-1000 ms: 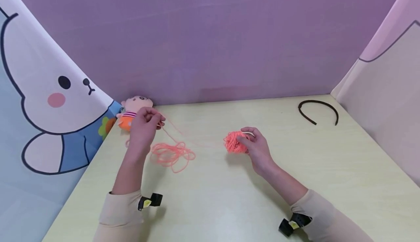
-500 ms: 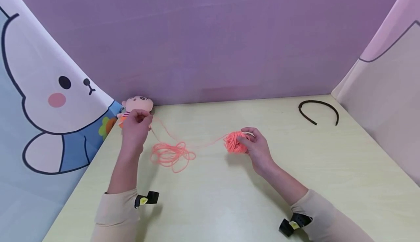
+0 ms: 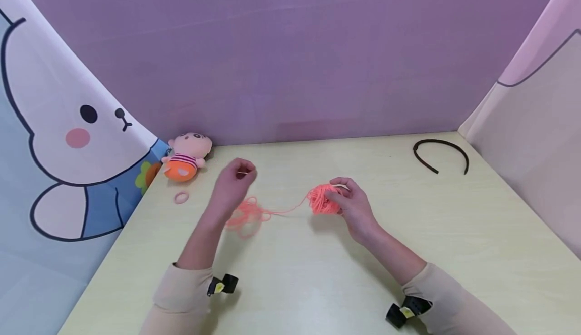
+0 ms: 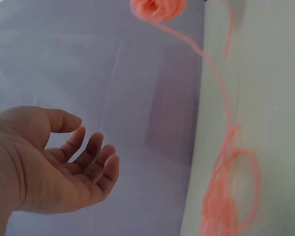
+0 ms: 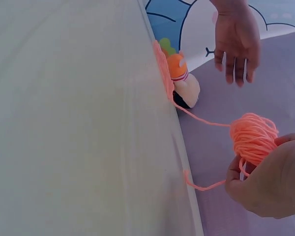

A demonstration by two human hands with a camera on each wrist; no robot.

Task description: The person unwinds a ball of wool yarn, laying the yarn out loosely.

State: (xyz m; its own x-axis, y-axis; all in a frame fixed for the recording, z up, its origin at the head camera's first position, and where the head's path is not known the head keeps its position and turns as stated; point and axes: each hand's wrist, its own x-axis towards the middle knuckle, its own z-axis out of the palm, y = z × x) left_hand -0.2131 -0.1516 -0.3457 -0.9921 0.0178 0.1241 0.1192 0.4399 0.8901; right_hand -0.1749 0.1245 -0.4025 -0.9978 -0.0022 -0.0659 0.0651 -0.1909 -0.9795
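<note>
My right hand (image 3: 356,209) grips a ball of coral-pink yarn (image 3: 323,199) between thumb and fingers, raised over the table. A loose yarn end hangs below that hand in the right wrist view. From the ball (image 5: 254,137) one strand runs to a tangle of loose loops (image 3: 247,216) on the table, partly covered by my left hand in the head view. My left hand (image 3: 232,186) hovers above these loops, holding nothing. Seen by the left wrist camera, the fingers (image 4: 91,157) are loosely bent, and the thumb is apart from them.
At the back left lies a plush doll (image 3: 186,156) with orange shorts, and a pale pink ring (image 3: 181,197) sits in front of it. A dark headband (image 3: 440,146) rests at the back right. A purple cloth wall (image 3: 290,62) closes off the table's far side.
My left hand went left in front of the doll, then came back right over the loops, no longer holding the strand. My right hand and the yarn ball have barely moved.
</note>
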